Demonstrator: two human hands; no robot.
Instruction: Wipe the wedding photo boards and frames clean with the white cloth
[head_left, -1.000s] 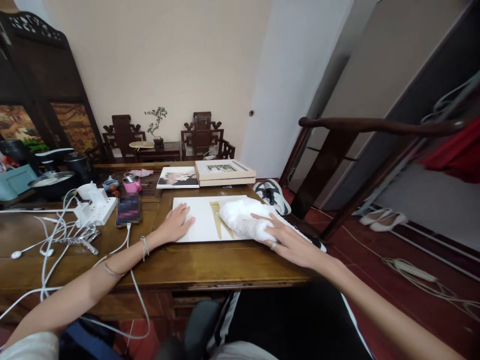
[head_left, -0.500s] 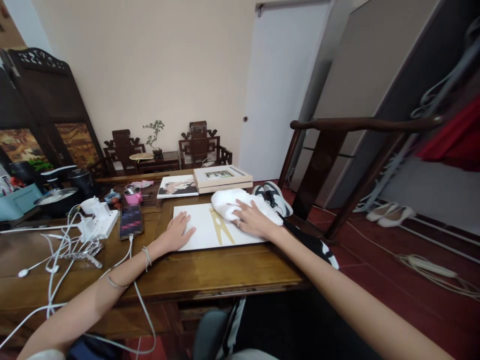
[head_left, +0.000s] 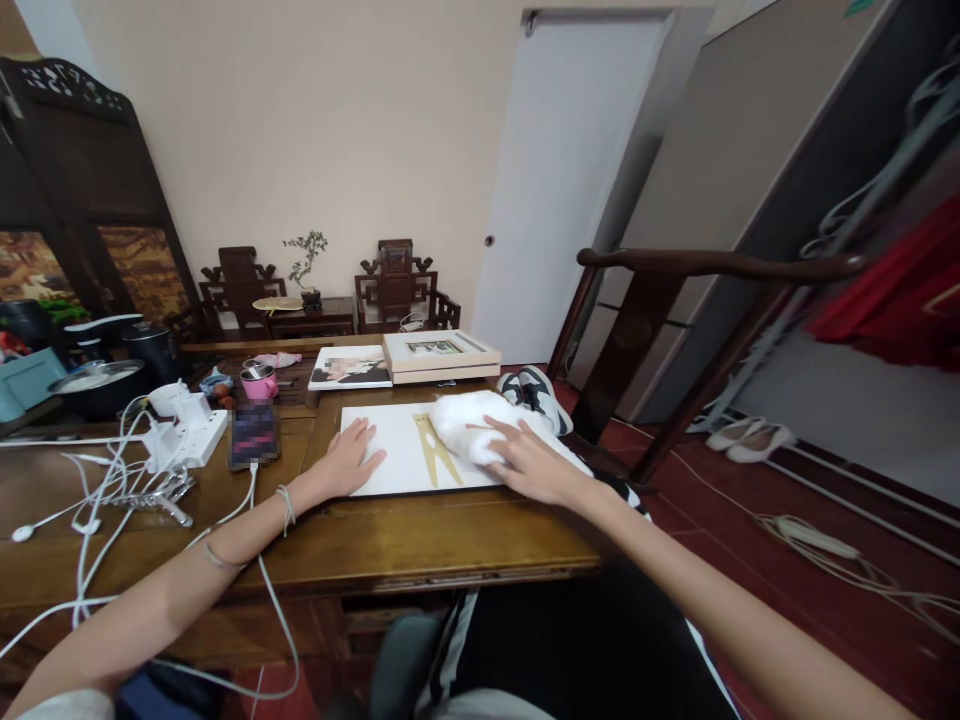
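Note:
A white board (head_left: 386,440) with a tan, clothespin-like shape (head_left: 435,452) on it lies flat near the table's front edge. Resting on the board's left end, my left hand (head_left: 351,458) has its fingers spread and holds nothing. On the right part of the board is a fluffy white cloth (head_left: 459,418). My right hand (head_left: 529,462) lies on this cloth with its fingers apart, pressing on it; part of the cloth is hidden under the hand.
Behind the board are a picture (head_left: 351,368) and stacked frames (head_left: 442,358). To the left stand a phone (head_left: 253,435), a power strip (head_left: 202,432) with tangled cables, a pink cup (head_left: 259,382) and a pot (head_left: 97,388). A wooden chair (head_left: 637,335) is at the right.
My right hand has moved slightly right and toward the front edge on the cloth, which has shifted and changed shape. My left hand stays on the board. The whole view has moved a little.

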